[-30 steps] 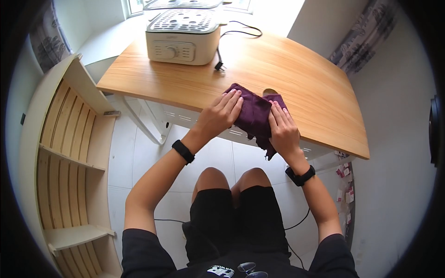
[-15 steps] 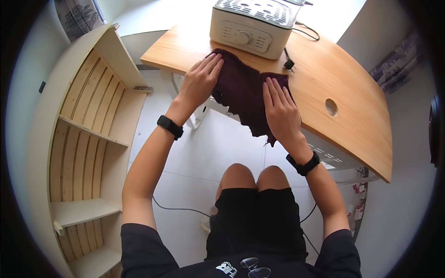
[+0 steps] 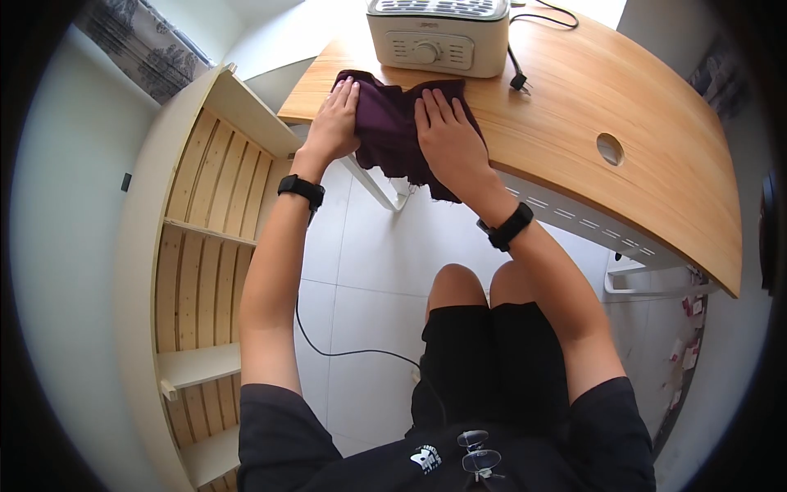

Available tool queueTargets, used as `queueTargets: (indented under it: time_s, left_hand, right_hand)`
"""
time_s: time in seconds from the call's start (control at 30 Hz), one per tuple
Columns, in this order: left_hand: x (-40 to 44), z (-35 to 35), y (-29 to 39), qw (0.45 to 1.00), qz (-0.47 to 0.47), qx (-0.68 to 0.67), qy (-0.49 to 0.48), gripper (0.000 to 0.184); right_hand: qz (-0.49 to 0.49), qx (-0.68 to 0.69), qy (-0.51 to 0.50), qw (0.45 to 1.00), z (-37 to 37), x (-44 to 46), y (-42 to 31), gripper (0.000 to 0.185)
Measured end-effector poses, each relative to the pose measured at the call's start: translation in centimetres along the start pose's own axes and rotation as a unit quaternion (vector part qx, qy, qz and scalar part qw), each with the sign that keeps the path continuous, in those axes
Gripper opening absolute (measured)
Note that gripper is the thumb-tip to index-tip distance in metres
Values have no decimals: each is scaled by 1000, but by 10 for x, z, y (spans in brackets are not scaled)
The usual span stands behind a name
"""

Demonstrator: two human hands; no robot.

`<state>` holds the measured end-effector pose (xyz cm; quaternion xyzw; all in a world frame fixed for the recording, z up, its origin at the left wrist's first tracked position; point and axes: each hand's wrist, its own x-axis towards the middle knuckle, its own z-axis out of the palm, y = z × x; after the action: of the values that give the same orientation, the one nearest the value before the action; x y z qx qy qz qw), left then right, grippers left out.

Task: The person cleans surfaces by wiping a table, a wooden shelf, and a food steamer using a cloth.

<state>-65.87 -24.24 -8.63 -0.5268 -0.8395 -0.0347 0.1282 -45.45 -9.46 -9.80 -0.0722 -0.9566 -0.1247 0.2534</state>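
A dark purple cloth [image 3: 387, 123] with a ragged, frayed lower edge lies over the front edge of the wooden table [image 3: 566, 123], its lower part hanging down past it. My left hand [image 3: 334, 123] rests on the cloth's left side, fingers straight and close together. On the right side of the cloth, my right hand [image 3: 449, 135] lies flat with its fingers stretched forward. Neither hand wraps around the fabric. Just behind the cloth stands a cream box-shaped appliance [image 3: 443, 51] with a front knob and slotted top.
The appliance's black plug [image 3: 520, 82] and cord lie on the table. A round hole [image 3: 609, 148] pierces the tabletop at right. A wooden shelf unit [image 3: 205, 238] stands on my left. A black cable [image 3: 344, 353] runs over the tiled floor.
The view has shifted. Both hands and the cloth now sit farther left relative to the appliance, with the hands still flat on the fabric.
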Motion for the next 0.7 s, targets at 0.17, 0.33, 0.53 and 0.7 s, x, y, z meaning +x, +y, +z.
queueTargets:
  time_s: [0.17, 0.33, 0.53, 0.7]
  left_hand:
    - [-1, -12, 29, 997, -25, -13, -67, 95]
    - [3, -25, 51, 978, -51, -139, -146, 94]
    - [9, -22, 84, 991, 43, -93, -90, 49]
    - [26, 12, 101, 995, -85, -33, -31, 58]
  right_hand:
    - [9, 109, -30, 994, 0, -5, 8, 61]
    - [45, 224, -88, 970, -18, -16, 29, 65]
    - [112, 157, -41, 980, -15, -56, 69, 65]
    - [138, 131, -58, 980, -21, -66, 75, 61]
